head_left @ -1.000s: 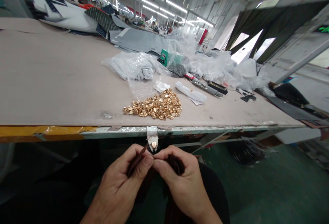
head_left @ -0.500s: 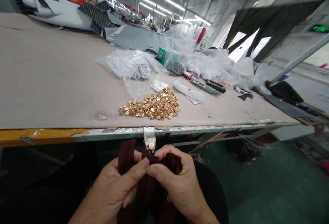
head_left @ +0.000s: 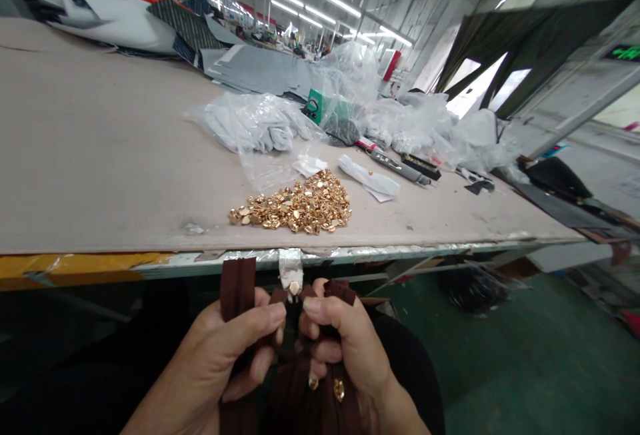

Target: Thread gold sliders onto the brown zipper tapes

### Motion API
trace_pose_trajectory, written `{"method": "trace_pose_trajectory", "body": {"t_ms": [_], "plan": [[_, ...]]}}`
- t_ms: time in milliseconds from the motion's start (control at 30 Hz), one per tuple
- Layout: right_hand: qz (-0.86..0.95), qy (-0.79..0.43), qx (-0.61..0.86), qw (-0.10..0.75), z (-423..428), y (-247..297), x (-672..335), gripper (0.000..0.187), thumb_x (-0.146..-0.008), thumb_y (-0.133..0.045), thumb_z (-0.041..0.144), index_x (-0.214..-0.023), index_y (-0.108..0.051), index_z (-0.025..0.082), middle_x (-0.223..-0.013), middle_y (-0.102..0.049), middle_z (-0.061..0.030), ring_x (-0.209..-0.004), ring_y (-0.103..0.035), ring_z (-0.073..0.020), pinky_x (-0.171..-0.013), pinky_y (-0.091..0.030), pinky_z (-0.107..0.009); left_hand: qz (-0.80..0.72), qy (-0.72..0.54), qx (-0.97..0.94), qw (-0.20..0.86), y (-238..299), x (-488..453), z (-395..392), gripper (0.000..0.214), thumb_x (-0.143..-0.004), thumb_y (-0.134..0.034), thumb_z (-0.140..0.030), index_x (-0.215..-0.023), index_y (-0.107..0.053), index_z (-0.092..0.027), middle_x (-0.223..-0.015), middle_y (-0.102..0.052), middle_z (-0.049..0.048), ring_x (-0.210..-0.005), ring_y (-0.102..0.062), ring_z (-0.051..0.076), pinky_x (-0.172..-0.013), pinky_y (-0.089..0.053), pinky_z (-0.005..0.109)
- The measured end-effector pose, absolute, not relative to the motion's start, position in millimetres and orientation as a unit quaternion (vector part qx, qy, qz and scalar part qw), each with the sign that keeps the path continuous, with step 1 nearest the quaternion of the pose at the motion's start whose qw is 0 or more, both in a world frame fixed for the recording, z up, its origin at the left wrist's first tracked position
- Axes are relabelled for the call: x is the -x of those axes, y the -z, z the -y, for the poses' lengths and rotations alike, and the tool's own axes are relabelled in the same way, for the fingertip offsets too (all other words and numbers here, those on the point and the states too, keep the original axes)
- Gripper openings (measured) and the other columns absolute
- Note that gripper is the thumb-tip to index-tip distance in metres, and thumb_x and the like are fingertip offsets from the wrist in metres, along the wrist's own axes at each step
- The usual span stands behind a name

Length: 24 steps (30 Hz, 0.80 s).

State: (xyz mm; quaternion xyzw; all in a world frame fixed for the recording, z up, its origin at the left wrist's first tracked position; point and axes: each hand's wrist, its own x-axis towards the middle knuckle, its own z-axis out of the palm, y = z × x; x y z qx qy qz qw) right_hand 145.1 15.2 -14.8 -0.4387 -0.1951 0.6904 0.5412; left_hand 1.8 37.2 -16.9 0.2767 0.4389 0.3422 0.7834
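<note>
My left hand [head_left: 215, 342] is closed, pinching a dark brown zipper tape [head_left: 238, 287] that stands up past the fingers and hangs below. Opposite it, my right hand [head_left: 357, 345] pinches bunched brown zipper tape [head_left: 341, 290] between thumb and fingers. Between the two thumbs, a gold zipper slider [head_left: 294, 287] sits on a whitish holder [head_left: 290, 265] fixed to the table edge. The tape ends flank this slider. Lower down, gold sliders [head_left: 339, 390] show against the hanging tape by my right hand. A heap of gold sliders [head_left: 305, 205] lies on the table just beyond.
Behind the heap lie a clear plastic bag [head_left: 255, 125], a folded white paper [head_left: 369, 178], a grey tool [head_left: 400, 167] and a green box [head_left: 314, 106]. More plastic bags [head_left: 435, 118] pile up at the back right. The table's front edge [head_left: 190, 258] runs just above my hands.
My thumbs have moved apart, opening a gap below the slider on the holder. The tape in my left hand has shifted slightly left and up. Gold sliders now show more plainly beneath my right hand.
</note>
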Motion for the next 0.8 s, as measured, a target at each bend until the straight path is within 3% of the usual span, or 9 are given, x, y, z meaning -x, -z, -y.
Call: {"method": "trace_pose_trajectory", "body": {"t_ms": [233, 500, 667, 800], "plan": [[0.192, -0.694, 0.437, 0.539, -19.2, 22.7, -143.0, 0.031, -0.064, -0.073, 0.029, -0.063, -0.044, 0.019, -0.048, -0.051, 0.0083, -0.03, -0.025, -0.0002, -0.027, -0.032, -0.013, -0.451, -0.334, -0.274, 0.781, 16.4, -5.7, -38.9, 0.034, -0.064, -0.078, -0.041, -0.057, -0.053, -0.018, -0.037, -0.032, -0.0115, -0.035, -0.016, 0.002, -0.035, -0.015, 0.013], [0.206, -0.701, 0.423, 0.536, -20.9, 21.4, -141.6, 0.028, -0.068, -0.072, 0.029, -0.067, -0.047, 0.019, -0.052, -0.054, 0.0065, -0.03, -0.029, -0.0009, -0.029, -0.032, -0.013, -0.462, -0.351, -0.254, 0.774, 14.6, -8.9, -42.1, 0.033, -0.057, -0.083, -0.038, -0.056, -0.057, -0.017, -0.036, -0.034, -0.0118, -0.034, -0.018, 0.0, -0.033, -0.015, 0.011], [0.203, -0.694, 0.43, 0.541, -22.0, 19.9, -139.2, 0.028, -0.066, -0.073, 0.029, -0.066, -0.047, 0.019, -0.052, -0.055, 0.0065, -0.03, -0.031, -0.0009, -0.029, -0.033, -0.013, -0.453, -0.362, -0.255, 0.773, 14.2, -9.9, -42.0, 0.032, -0.057, -0.084, -0.037, -0.057, -0.06, -0.016, -0.038, -0.038, -0.0113, -0.033, -0.023, 0.0, -0.033, -0.019, 0.01], [0.188, -0.689, 0.429, 0.553, -24.9, 19.3, -135.8, 0.027, -0.062, -0.074, 0.028, -0.062, -0.049, 0.018, -0.048, -0.054, 0.0065, -0.028, -0.03, -0.0014, -0.026, -0.031, -0.013, -0.471, -0.374, -0.26, 0.756, 15.4, -10.6, -42.5, 0.031, -0.058, -0.084, -0.037, -0.061, -0.061, -0.017, -0.043, -0.049, -0.0088, -0.034, -0.034, 0.001, -0.033, -0.022, 0.01]]}}
